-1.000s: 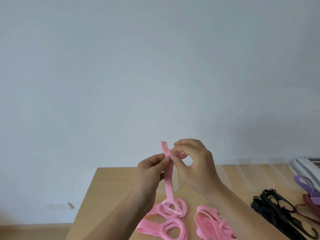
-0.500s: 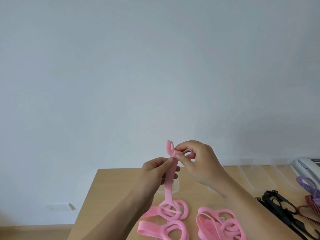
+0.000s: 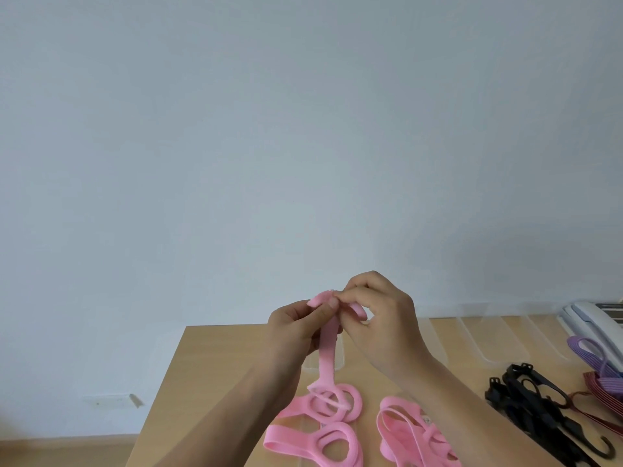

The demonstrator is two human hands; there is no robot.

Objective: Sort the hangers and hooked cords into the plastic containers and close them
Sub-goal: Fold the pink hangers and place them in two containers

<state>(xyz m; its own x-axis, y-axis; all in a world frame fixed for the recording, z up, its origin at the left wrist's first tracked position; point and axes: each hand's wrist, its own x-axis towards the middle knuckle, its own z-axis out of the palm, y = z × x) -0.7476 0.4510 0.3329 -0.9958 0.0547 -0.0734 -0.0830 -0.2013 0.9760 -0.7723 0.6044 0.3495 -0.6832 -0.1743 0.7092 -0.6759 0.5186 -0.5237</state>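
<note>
1. Left hand [image 3: 296, 326]: thumb and fingers pinch the upper end of the pink hanger [image 3: 327, 358] from its left side.
2. Pink hanger: held upright above the worktop [image 3: 209, 365]. Its ringed lower end hangs among the loose pink hangers [image 3: 323, 443] lying below it.
3. Right hand [image 3: 384, 328]: curled fingers pinch the pink hanger's bent hook tip from the right.
4. Clear plastic containers [image 3: 478, 335]: behind and right of the pink hanger, apparently with nothing in them.
5. Black hangers [image 3: 526, 402] and purple hangers [image 3: 586, 348]: farther right of the pink hanger, unsorted.
6. Step in hand, as judged: readying the hook end before sorting. The next move calls for carrying the pink hanger back and right, then laying it flat in one container.
</note>
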